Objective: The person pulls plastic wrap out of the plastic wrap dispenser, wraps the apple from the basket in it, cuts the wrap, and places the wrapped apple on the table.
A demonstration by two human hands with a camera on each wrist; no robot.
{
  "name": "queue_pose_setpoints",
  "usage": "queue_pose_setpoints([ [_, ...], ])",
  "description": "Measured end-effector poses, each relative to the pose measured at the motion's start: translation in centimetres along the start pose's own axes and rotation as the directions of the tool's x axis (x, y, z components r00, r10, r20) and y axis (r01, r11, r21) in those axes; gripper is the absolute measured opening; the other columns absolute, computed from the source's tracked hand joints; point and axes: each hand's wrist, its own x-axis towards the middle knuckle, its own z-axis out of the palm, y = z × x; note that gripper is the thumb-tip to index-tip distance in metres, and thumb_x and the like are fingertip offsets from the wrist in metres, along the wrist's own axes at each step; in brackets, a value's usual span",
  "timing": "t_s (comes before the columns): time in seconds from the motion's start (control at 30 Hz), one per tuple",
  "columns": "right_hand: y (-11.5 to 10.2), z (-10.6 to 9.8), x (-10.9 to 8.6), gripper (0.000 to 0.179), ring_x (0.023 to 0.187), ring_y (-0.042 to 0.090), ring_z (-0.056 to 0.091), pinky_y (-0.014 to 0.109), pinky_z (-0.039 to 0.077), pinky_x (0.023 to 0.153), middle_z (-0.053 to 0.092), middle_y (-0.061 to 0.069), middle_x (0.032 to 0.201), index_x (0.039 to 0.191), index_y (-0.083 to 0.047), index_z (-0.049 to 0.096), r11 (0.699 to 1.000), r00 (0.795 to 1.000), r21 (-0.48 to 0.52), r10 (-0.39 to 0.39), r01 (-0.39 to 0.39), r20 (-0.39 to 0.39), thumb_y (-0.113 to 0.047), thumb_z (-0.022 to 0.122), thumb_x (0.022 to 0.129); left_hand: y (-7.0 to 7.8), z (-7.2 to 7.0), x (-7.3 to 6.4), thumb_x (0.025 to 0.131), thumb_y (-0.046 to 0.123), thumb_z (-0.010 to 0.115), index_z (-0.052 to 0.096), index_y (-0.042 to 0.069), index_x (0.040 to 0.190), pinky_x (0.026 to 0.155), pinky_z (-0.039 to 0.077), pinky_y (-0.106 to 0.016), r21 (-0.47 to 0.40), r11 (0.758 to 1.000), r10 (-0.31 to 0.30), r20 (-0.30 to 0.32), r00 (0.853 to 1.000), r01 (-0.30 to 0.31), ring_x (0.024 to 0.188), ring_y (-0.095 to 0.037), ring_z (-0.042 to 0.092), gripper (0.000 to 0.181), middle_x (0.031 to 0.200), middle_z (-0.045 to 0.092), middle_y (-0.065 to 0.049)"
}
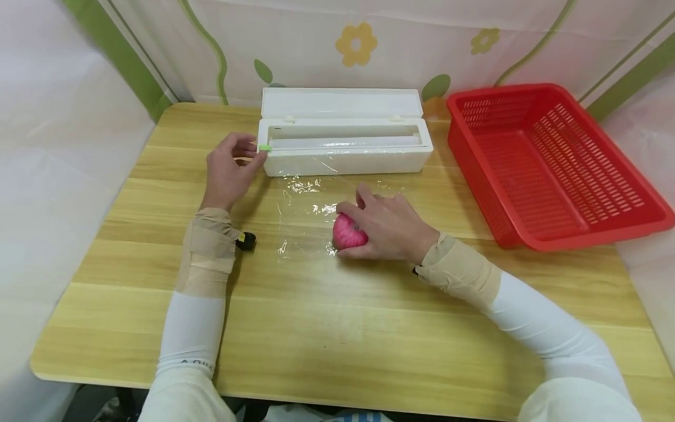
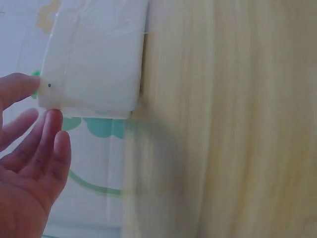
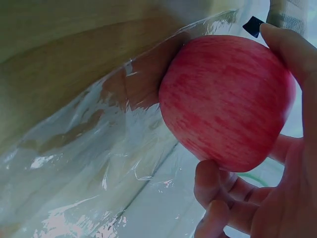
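A pink-red apple (image 1: 349, 233) rests on a stretched sheet of clear plastic wrap (image 1: 300, 220). My right hand (image 1: 390, 227) holds the apple from the right, thumb on the near side and fingers around the far side. In the right wrist view the apple (image 3: 225, 101) appears large, its lower side against shiny, wrinkled film. The sheet runs toward me from a white wrap dispenser box (image 1: 343, 163) with its lid raised. My left hand (image 1: 232, 167) is at the box's left end, its thumb beside a small green tab (image 1: 265, 147) and its fingertips at the end wall.
A red plastic basket (image 1: 477, 170) stands on the right of the wooden table (image 1: 316, 328). Behind the box hangs a white curtain (image 1: 300, 41) with flowers. A small black device (image 1: 246, 241) is strapped at the left wrist.
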Motion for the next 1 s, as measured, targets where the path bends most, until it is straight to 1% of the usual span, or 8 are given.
queue_pose_setpoints([
  [0.2,0.0,-0.3,-0.1,0.088,0.089,0.022,0.066,0.035,0.053,0.063,0.055,0.009,0.126,0.147,-0.03,0.053,0.998,0.999,0.04,0.045,-0.046,0.02,-0.085,0.066,0.08,0.9,-0.6,-0.3,0.098,0.019,0.072,0.066,-0.001,0.129,0.079,0.052,-0.015,0.07,0.996,0.054,-0.069,0.996,-0.049,0.104,-0.022,0.066,0.037,0.119,0.068,-0.018],
  [0.3,0.4,-1.1,-0.4,0.082,0.091,0.02,0.065,0.037,0.054,0.064,0.057,0.007,0.125,0.15,-0.03,0.052,0.992,0.996,0.088,0.085,-0.088,0.028,-0.081,0.06,0.087,2.1,-0.8,-0.5,0.097,0.017,0.072,0.068,-0.001,0.125,0.077,0.05,-0.016,0.11,0.989,0.114,-0.098,0.989,-0.103,0.099,-0.021,0.064,0.033,0.114,0.068,-0.016],
  [0.47,2.1,-2.8,-1.4,0.054,0.092,0.019,0.067,0.038,0.054,0.067,0.07,0.002,0.112,0.135,-0.019,0.066,0.976,0.989,0.168,0.144,-0.14,-0.013,-0.06,0.055,0.104,5.1,-0.5,-1.3,0.098,0.013,0.072,0.071,-0.001,0.119,0.084,0.054,-0.03,0.131,0.96,0.243,0.04,0.969,-0.246,0.097,-0.023,0.067,0.025,0.11,0.071,-0.016],
  [0.57,3.3,-3.7,-2.4,0.038,0.087,0.017,0.069,0.036,0.051,0.063,0.074,-0.002,0.098,0.119,-0.018,0.072,0.966,0.978,0.173,0.202,-0.192,-0.042,-0.051,0.061,0.104,6.8,0.2,-2.1,0.099,0.011,0.072,0.071,-0.001,0.114,0.086,0.058,-0.042,0.127,0.918,0.345,0.215,0.914,-0.376,0.096,-0.027,0.07,0.02,0.109,0.073,-0.016],
  [0.67,4.2,-4.4,-3.4,0.026,0.081,0.016,0.069,0.035,0.049,0.058,0.075,-0.004,0.093,0.106,-0.02,0.075,0.957,0.966,0.157,0.254,-0.245,-0.042,-0.044,0.066,0.103,8.0,1.1,-2.9,0.097,0.01,0.075,0.072,0.0,0.111,0.088,0.059,-0.047,0.092,0.882,0.393,0.399,0.828,-0.463,0.095,-0.029,0.071,0.018,0.107,0.074,-0.015],
  [0.73,4.8,-4.6,-4.2,0.022,0.081,0.016,0.069,0.034,0.049,0.057,0.076,-0.005,0.091,0.1,-0.021,0.076,0.949,0.959,0.152,0.282,-0.275,-0.022,-0.042,0.068,0.102,8.5,1.8,-3.3,0.096,0.01,0.076,0.073,0.0,0.112,0.09,0.06,-0.047,0.06,0.871,0.396,0.501,0.769,-0.488,0.097,-0.029,0.071,0.019,0.108,0.075,-0.014],
  [0.83,5.4,-4.5,-5.3,0.02,0.08,0.015,0.068,0.034,0.049,0.055,0.076,-0.006,0.088,0.095,-0.022,0.076,0.939,0.951,0.155,0.308,-0.306,0.014,-0.04,0.071,0.1,9.1,2.7,-3.8,0.094,0.012,0.079,0.073,0.001,0.115,0.093,0.06,-0.045,0.019,0.873,0.378,0.607,0.699,-0.488,0.101,-0.028,0.07,0.024,0.111,0.075,-0.013],
  [1.0,6.8,-3.5,-7.3,0.01,0.083,0.013,0.067,0.035,0.053,0.062,0.075,-0.008,0.089,0.097,-0.022,0.077,0.941,0.958,0.181,0.277,-0.287,0.081,-0.032,0.075,0.097,9.5,3.8,-4.6,0.093,0.017,0.081,0.072,0.002,0.122,0.095,0.059,-0.047,-0.002,0.878,0.349,0.687,0.637,-0.479,0.105,-0.029,0.069,0.034,0.116,0.073,-0.013],
])
